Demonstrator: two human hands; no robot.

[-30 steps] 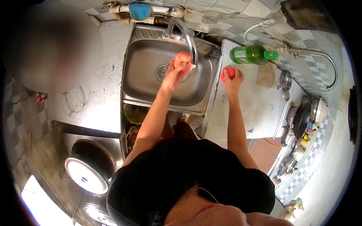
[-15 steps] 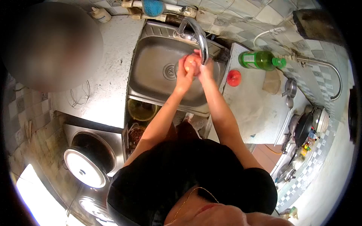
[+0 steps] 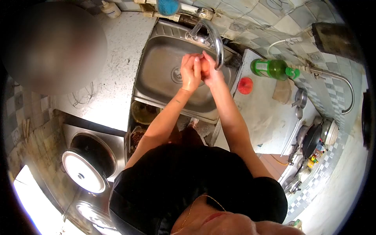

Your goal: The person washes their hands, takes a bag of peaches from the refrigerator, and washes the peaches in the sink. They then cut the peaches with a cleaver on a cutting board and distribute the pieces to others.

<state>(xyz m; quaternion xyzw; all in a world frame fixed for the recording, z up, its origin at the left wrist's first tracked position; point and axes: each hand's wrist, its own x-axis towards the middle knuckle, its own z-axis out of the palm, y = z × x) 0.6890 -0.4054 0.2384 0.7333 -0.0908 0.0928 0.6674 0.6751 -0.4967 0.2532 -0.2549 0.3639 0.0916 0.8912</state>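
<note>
Stainless steel forms the smooth-walled sink (image 3: 156, 51); over it, beside the curved chrome faucet (image 3: 218, 43), I see the round, reddish fruit (image 3: 205, 67) cupped between left hand (image 3: 190, 73) and right hand (image 3: 214, 75), both sets of fingers curled closed around it. Maintain light, even pressure; rotate gradually, exposing all surfaces.

Fruit (image 3: 245, 85) and bottle (image 3: 269, 69) on counter (image 3: 268, 119)

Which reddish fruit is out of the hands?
The loose fruit on the counter by the green bottle; the held fruit is between left hand and right hand over the sink.
</note>
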